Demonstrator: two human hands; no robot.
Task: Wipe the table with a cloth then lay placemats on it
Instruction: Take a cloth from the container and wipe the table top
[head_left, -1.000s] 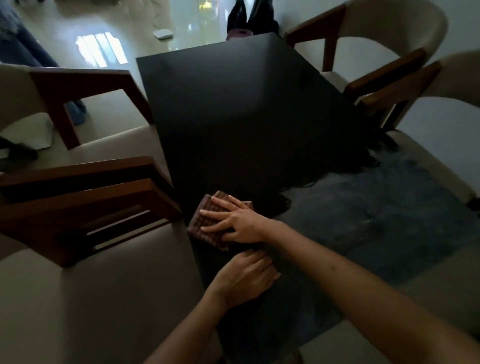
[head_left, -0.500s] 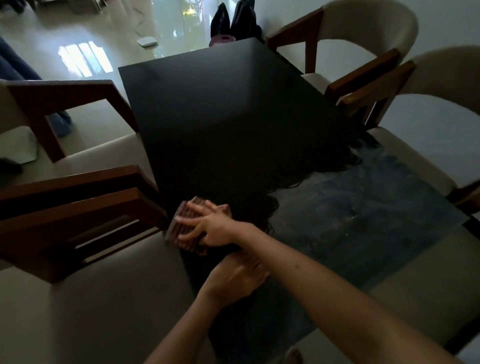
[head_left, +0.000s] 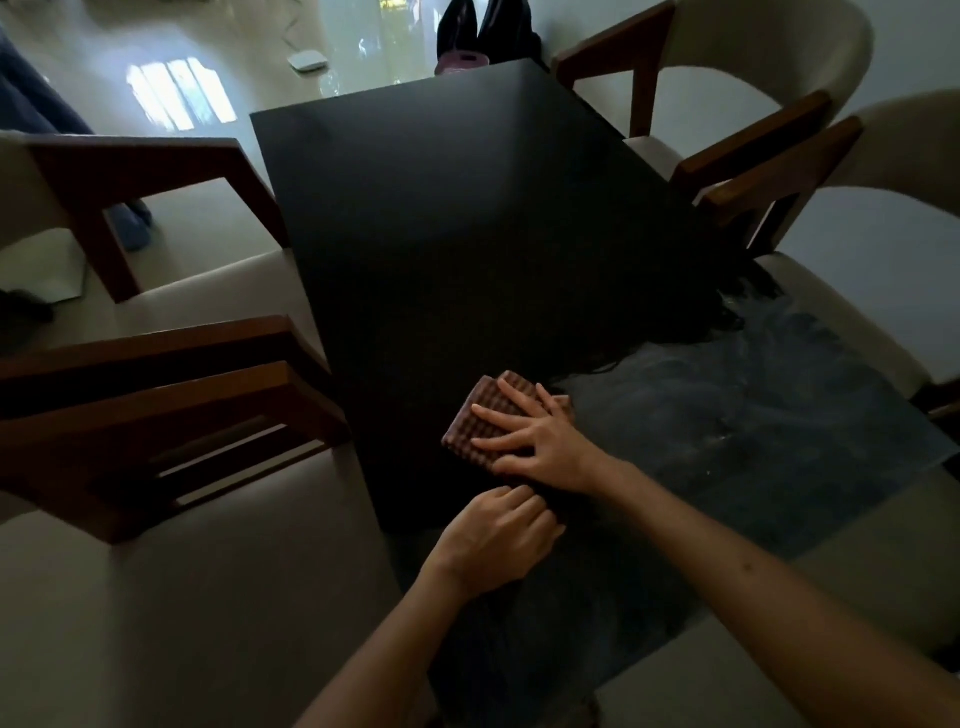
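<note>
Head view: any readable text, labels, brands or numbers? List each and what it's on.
None readable.
Brown cloth under the right hand: ribbed weave only, no label visible.
Black table: no markings show.
Chairs, e.g. the wooden arm near left: no tags seen.
White device on the floor: too small and blurred to tell.
Pink item past the table's far end: blurred, nothing legible.

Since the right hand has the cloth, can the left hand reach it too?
Probably yes: the left hand rests on the table just beside the cloth under the right hand, nothing between.
</note>
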